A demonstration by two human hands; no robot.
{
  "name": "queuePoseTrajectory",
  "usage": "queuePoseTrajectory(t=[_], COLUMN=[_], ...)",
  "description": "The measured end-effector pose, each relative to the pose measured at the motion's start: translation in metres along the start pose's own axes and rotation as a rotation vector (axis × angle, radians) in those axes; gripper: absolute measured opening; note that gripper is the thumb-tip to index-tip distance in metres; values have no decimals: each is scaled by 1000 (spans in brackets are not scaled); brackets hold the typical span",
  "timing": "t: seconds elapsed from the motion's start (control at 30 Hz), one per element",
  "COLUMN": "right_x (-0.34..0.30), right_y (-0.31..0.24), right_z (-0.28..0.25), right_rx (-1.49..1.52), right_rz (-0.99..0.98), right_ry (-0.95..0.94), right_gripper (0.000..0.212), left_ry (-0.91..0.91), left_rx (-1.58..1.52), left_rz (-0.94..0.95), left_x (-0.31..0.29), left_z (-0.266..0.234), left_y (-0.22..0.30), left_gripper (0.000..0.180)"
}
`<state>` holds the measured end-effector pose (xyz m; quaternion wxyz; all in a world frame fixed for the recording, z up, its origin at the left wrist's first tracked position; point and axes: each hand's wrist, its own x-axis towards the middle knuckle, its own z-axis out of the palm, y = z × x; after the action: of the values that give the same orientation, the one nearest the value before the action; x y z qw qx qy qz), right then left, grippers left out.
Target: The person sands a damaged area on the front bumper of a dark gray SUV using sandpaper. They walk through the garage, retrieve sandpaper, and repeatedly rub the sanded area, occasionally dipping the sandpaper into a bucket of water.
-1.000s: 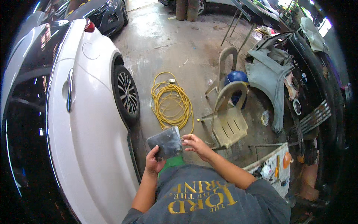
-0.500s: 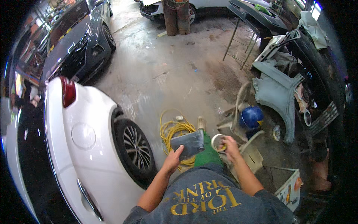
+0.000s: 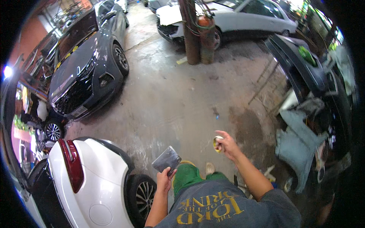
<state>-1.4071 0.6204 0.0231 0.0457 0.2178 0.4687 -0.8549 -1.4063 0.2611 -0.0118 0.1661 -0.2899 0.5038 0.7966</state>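
My left hand (image 3: 164, 180) is closed on the near edge of a flat, dark grey rectangular sheet (image 3: 167, 159), its thumb lying on top. The sheet is held out in front of my body, above the floor. Further to the right, my right hand (image 3: 226, 144) grips a small round thing with a pale rim and some yellow, which looks like a roll of tape (image 3: 217, 143). The index finger of that hand points outward. My fingers cover part of the roll.
A white car (image 3: 100, 167) with a red tail light stands close on my left. Beyond it is a dark car (image 3: 81, 72). Ahead stand a brown post (image 3: 191, 34), a gas cylinder (image 3: 207, 41) and a silver car (image 3: 249, 19). Grey body panels (image 3: 300, 140) lean on the right.
My view has swung forward past the white car's rear wheel. The coiled yellow cable and the chair are no longer plainly seen. Both hands still hold their things, now further apart.
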Motion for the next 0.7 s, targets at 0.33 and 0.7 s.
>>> queuePoseTrajectory(t=[0.33,0.7], right_x=[449,606], right_y=[-88,-32], right_z=[171,-144], right_rx=[-567,-1645], right_rz=[96,625], right_ry=[-428,-221], right_gripper=[23,15], left_ry=[112,-37], left_rx=[-72,55], left_rz=[152,158], left_x=[287,615], left_z=[80,296], left_y=[158,468], left_gripper=[33,35])
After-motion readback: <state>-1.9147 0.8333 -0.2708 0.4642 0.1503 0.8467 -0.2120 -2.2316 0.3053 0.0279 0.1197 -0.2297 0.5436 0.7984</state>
